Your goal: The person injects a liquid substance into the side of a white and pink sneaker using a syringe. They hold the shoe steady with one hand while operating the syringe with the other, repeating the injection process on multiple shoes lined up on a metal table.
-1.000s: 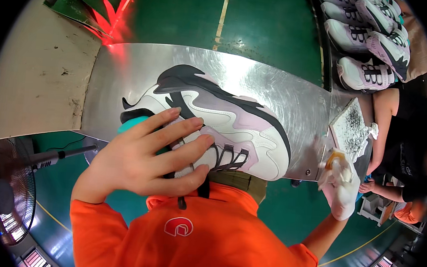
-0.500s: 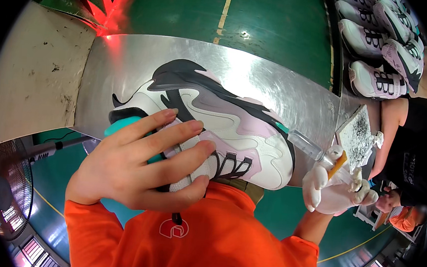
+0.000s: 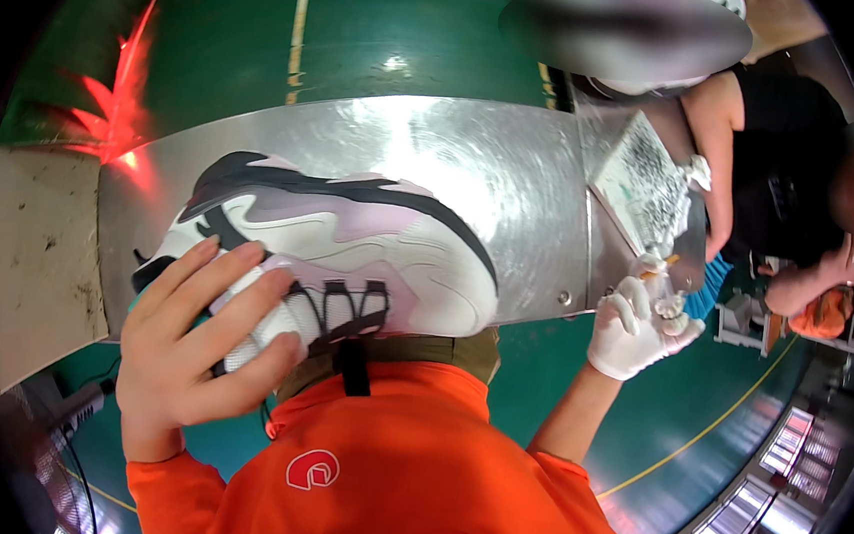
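A white, lilac and black sneaker point(image 3: 350, 231) lies on its side on the metal table point(image 3: 541, 226), sole edge away from me and toe to the right. My left hand point(image 3: 211, 340), bare, grips it over the tongue and laces, fingers slightly spread. Off to the right, clear of the shoe, my right hand point(image 3: 638, 329) in a white glove is closed around a clear syringe point(image 3: 660, 285). Fingers hide part of the syringe, and its tip is hard to make out. An orange-yellow strip point(image 3: 659, 269) shows beside the gloved fingers.
A white board point(image 3: 640, 178) covered in black smudges lies beyond my right hand. Another person in black point(image 3: 786, 165) sits at the right. More shoes point(image 3: 652, 87) stand at the far right, partly blurred. A beige panel point(image 3: 32, 246) borders the table's left.
My right hand has drawn the syringe away from the sneaker's toe, toward the smudged board. The view has swung right, so the shoe and left hand appear farther left.
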